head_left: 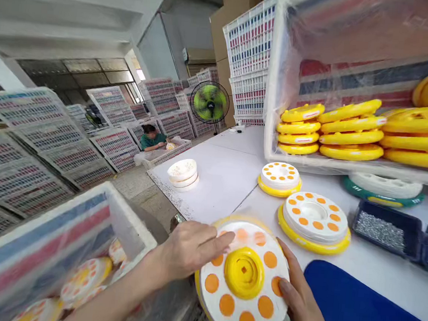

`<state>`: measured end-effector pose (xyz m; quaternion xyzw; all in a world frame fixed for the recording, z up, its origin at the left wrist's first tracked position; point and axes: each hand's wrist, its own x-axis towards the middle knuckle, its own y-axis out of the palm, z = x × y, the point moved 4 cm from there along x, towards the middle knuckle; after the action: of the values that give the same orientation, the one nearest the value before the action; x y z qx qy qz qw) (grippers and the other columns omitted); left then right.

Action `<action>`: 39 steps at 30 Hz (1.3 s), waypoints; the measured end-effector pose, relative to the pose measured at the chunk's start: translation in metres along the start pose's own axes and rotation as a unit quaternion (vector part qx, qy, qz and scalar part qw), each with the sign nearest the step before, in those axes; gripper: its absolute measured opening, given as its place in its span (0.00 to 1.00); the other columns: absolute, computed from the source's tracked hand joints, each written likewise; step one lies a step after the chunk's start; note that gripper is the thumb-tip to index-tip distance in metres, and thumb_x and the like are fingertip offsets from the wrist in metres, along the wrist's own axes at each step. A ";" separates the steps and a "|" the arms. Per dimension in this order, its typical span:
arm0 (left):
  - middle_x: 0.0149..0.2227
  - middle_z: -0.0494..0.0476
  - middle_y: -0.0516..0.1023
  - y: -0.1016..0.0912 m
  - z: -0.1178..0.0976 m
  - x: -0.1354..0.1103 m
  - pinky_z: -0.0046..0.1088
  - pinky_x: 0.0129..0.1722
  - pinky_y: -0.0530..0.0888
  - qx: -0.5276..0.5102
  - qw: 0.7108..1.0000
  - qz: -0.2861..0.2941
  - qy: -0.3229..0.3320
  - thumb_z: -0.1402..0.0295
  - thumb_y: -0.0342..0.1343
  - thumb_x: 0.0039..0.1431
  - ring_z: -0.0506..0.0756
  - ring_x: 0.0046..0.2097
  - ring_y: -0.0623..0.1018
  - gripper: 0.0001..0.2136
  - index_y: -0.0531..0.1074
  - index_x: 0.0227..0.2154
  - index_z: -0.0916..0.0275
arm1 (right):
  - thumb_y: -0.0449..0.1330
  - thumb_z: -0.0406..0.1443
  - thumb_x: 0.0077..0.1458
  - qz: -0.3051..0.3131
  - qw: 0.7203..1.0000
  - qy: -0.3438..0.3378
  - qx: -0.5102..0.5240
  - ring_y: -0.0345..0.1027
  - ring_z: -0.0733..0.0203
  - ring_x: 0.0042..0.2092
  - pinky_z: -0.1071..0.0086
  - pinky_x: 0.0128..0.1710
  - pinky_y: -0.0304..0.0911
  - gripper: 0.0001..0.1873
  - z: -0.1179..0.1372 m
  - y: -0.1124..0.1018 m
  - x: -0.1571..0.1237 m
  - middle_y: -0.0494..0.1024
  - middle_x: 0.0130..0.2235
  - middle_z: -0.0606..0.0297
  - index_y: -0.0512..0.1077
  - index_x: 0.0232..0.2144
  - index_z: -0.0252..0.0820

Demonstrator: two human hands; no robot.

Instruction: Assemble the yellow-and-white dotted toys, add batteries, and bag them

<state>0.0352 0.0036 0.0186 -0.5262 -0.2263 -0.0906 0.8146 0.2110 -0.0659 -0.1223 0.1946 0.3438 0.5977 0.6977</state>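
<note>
A round white disc with orange dots and a yellow centre hub (244,280) is tilted at the table's near edge, over a yellow base. My left hand (191,248) lies on its upper left rim, fingers laid over the disc. My right hand (301,300) grips its right rim, thumb on the face. Two similar assembled discs (314,220) (280,178) lie flat on the white table (219,181) just beyond.
A plastic-lined crate of yellow discs (351,135) stands at the right. A dark tray of small screws (380,230) and a blue pad (358,308) are near. At left a crate (79,248) holds finished discs. White discs (183,174), a fan (209,102) and a seated person (152,137) lie farther off.
</note>
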 end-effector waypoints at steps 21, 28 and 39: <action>0.35 0.58 0.76 0.069 -0.091 -0.071 0.24 0.34 0.74 -0.106 0.940 -0.089 -0.311 0.73 0.45 0.69 0.52 0.36 0.76 0.10 0.71 0.36 0.61 | 0.68 0.51 0.48 -0.179 0.982 -0.045 -0.026 0.72 0.40 0.54 0.59 0.37 0.76 0.51 -0.020 -0.045 0.023 0.69 0.63 0.53 0.49 0.69 0.54; 0.30 0.54 0.75 0.130 -0.126 -0.066 0.24 0.34 0.71 -0.279 0.893 -0.067 -0.346 0.66 0.45 0.70 0.52 0.33 0.74 0.12 0.64 0.29 0.61 | 0.69 0.53 0.46 -0.219 0.972 -0.066 -0.046 0.75 0.48 0.49 0.60 0.43 0.74 0.52 -0.033 -0.031 0.059 0.74 0.57 0.54 0.52 0.67 0.49; 0.25 0.49 0.74 0.159 -0.078 -0.073 0.25 0.32 0.75 -0.289 0.791 -0.092 -0.532 0.74 0.52 0.60 0.52 0.27 0.76 0.17 0.68 0.53 0.65 | 0.69 0.53 0.46 -0.218 0.973 -0.066 -0.042 0.75 0.52 0.43 0.64 0.35 0.74 0.48 -0.055 -0.022 0.095 0.77 0.51 0.58 0.56 0.64 0.51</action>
<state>0.0539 -0.0048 -0.1715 -0.6785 -0.6347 0.0682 0.3635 0.1921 0.0133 -0.1987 0.1248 0.3053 0.4309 0.8399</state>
